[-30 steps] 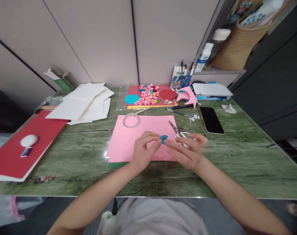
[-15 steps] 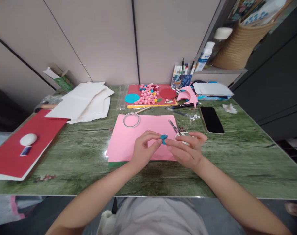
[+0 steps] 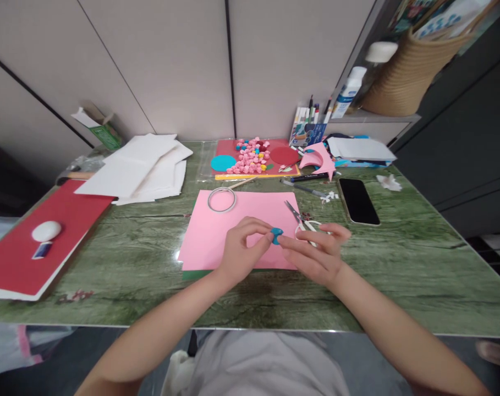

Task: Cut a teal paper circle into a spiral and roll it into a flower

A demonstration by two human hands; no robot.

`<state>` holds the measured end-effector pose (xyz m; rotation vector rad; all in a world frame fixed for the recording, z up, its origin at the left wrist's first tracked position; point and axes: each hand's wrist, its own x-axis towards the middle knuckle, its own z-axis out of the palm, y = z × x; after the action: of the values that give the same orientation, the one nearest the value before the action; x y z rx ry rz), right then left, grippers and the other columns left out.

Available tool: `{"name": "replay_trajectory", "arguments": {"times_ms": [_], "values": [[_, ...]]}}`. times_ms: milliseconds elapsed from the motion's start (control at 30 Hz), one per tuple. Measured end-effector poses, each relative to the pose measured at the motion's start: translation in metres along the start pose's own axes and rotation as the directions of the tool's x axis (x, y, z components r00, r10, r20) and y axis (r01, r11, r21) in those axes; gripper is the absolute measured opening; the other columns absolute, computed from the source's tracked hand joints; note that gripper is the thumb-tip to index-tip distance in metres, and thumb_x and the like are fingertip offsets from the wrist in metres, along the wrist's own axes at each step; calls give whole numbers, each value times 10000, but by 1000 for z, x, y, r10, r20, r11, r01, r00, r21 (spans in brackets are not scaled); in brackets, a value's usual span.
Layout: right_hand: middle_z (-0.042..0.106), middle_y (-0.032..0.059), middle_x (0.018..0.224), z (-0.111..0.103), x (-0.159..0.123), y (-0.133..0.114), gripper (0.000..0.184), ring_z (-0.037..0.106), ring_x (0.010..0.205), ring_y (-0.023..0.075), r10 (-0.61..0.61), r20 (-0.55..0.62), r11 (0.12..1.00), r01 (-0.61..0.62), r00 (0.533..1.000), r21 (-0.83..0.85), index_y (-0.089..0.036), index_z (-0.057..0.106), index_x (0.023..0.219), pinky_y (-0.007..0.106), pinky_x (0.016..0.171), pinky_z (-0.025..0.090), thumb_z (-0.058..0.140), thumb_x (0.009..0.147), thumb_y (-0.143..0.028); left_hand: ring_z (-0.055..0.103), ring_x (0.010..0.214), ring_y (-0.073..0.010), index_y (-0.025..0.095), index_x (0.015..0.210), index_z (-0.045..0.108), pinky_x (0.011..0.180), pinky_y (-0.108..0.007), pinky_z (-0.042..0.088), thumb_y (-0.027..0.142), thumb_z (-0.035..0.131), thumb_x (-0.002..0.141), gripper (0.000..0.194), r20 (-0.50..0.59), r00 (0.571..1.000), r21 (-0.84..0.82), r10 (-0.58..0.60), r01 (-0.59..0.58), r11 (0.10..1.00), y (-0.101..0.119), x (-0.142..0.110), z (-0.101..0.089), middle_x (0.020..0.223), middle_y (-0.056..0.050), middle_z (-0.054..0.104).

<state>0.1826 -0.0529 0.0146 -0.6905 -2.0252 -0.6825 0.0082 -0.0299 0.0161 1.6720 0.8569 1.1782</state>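
A small blue rolled paper piece [image 3: 276, 235] is pinched between the fingertips of both hands above a pink paper sheet [image 3: 216, 231]. My left hand [image 3: 241, 254] curls its thumb and fingers onto the piece from the left. From the right, my right hand [image 3: 316, 254] pinches it too, its other fingers stretched out over white-handled scissors [image 3: 301, 220] that lie on the sheet's right edge. A roll of clear tape [image 3: 221, 199] rests on the sheet's far left corner.
Behind the sheet lie a red sheet with a pile of small pink and blue paper rolls [image 3: 250, 155], pens [image 3: 307, 177], a black phone [image 3: 357, 201] and pink offcuts [image 3: 316, 158]. White papers [image 3: 138, 170] and a red board [image 3: 31, 242] lie left on the green table [image 3: 398, 264].
Both hands have kept pinching the blue piece, shifting their fingertips slightly around it. The view has tilted a little; nothing on the table has moved.
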Motion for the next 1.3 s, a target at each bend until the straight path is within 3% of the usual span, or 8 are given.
{"name": "replay_trajectory", "arguments": {"times_ms": [133, 300, 600, 933, 1033, 1200, 1300], "values": [[683, -107, 784, 2, -2, -2, 155, 552, 717, 116, 130, 31, 991, -131, 991, 22, -295, 541, 727, 361, 731, 343, 619, 723, -161, 561, 804, -163, 173, 714, 633, 761, -330, 440, 218, 561, 741, 90, 11, 1000, -9, 5, -5, 1000, -1, 1, -1, 777, -54, 626], [613, -43, 671, 5, 4, -3, 177, 530, 673, 127, 346, 52, 933, -349, 937, 85, -295, 588, 767, 340, 688, 387, 677, 671, -177, 558, 787, -162, 170, 714, 631, 761, -335, 434, 224, 557, 744, 96, 21, 999, -6, 27, -27, 1000, -2, 1, -2, 774, -57, 626], [552, -7, 718, 5, 6, -6, 155, 526, 703, 155, 502, 128, 840, -517, 856, 163, -312, 628, 788, 360, 668, 420, 681, 665, -236, 556, 772, -165, 177, 737, 628, 740, -341, 430, 238, 549, 748, 100, 18, 996, 31, 85, -85, 996, -2, 0, -3, 765, -56, 630], [563, -10, 695, 7, 9, -8, 131, 531, 682, 150, 528, 156, 810, -550, 835, 203, -290, 622, 780, 352, 645, 421, 672, 672, -234, 553, 761, -159, 175, 756, 624, 746, -341, 421, 202, 545, 742, 85, 40, 984, 109, 174, -178, 978, -1, 1, -4, 768, -52, 639], [581, -13, 689, 6, 8, -8, 153, 539, 678, 150, 503, 149, 830, -523, 852, 194, -290, 615, 795, 353, 653, 410, 675, 670, -225, 550, 762, -160, 170, 747, 618, 740, -339, 421, 205, 540, 746, 86, 34, 987, 98, 158, -160, 982, -1, 0, -4, 769, -55, 633], [648, -67, 686, 6, 6, -6, 221, 551, 660, 139, 379, 123, 891, -398, 917, 220, -317, 564, 809, 364, 702, 376, 659, 677, -166, 547, 760, -163, 171, 719, 606, 735, -338, 424, 229, 528, 758, 106, 50, 993, 58, 107, -110, 992, -1, -1, -4, 753, -55, 624], [667, -76, 715, 6, 5, -5, 234, 557, 700, 142, 383, 163, 872, -414, 909, 262, -303, 544, 814, 366, 728, 372, 648, 679, -142, 547, 761, -163, 173, 725, 603, 740, -341, 422, 229, 529, 757, 98, 45, 992, 50, 115, -117, 992, -3, -1, -4, 754, -53, 622]]}}
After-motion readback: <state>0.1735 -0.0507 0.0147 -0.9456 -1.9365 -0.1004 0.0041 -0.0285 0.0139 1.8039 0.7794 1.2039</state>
